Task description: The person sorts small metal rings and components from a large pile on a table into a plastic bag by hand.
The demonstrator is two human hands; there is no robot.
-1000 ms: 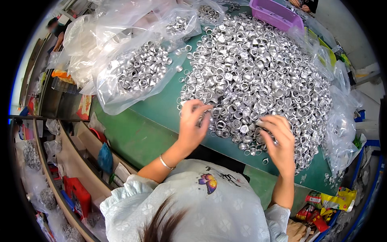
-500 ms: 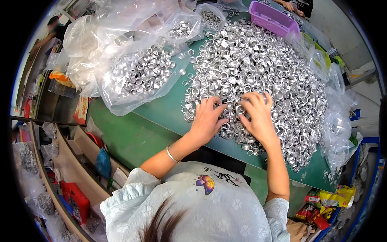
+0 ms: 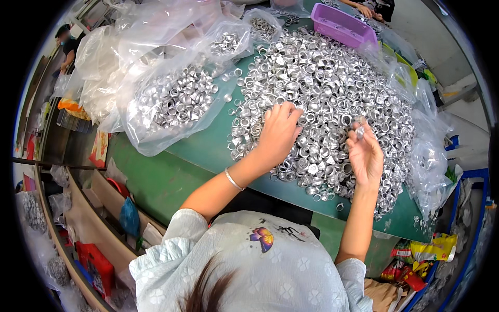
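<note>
A wide heap of silver-coloured metal rings [image 3: 322, 78] covers much of the green table [image 3: 208, 158]. My right hand [image 3: 368, 156] is raised over the heap's right part, palm turned partly up, pinching a ring [image 3: 359, 132] between thumb and fingertips. Over the heap's left part is my left hand [image 3: 280, 132], back upward, with its fingers curled together at the rings. Whatever its fingertips may hold is hidden. Left of the heap, a clear plastic bag [image 3: 150, 143] lies with its mouth spread and many similar rings inside.
A purple basket [image 3: 343, 27] stands at the heap's far edge. More clear plastic [image 3: 429, 151] lies along the right edge. Another person's hand [image 3: 366, 10] is at the far end. Shelves with a red box [image 3: 96, 265] stand at lower left, yellow packets [image 3: 436, 247] at lower right.
My hands have moved apart from the near middle of the heap. The right went rightward and turned up with a ring in its fingers; the left shifted slightly farther up and its fingers drew together.
</note>
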